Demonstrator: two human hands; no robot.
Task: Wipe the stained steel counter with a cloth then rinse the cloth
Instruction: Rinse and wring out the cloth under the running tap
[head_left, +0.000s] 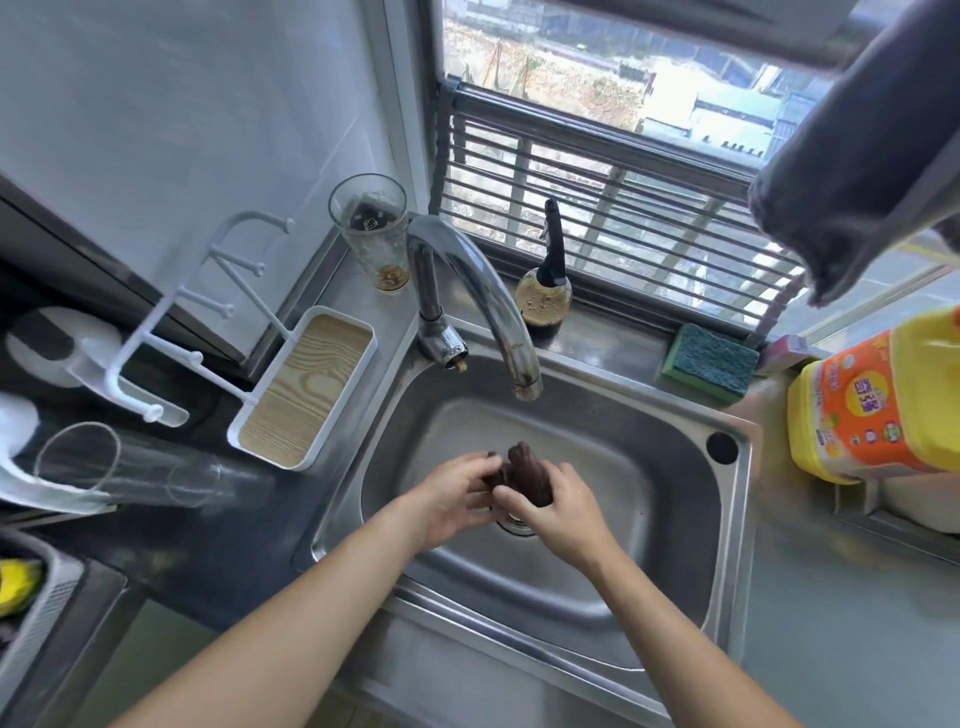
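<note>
Here both hands meet over the middle of the stainless steel sink basin (649, 467), just above the drain. The left hand (452, 499) and the right hand (558, 512) are both closed around a bunched, dark brown wet cloth (524, 473), its twisted end sticking up between them. The cloth sits below and a little nearer than the spout of the curved chrome tap (478, 291); no stream of water can be made out.

On the steel worktop (831, 649) behind the sink stand a tall clear drinking glass with brown dregs (370, 228) to the left of the tap and a round dark bottle with a black pump top (544, 291) to its right. A green and blue scrubbing sponge (709, 364) lies further right on the sink's rim, near a yellow and orange plastic detergent jug (878, 400). A white tray with a wood-grain insert (306, 389) rests left of the basin. A grey towel (862, 171) hangs at the upper right, in front of the window.
</note>
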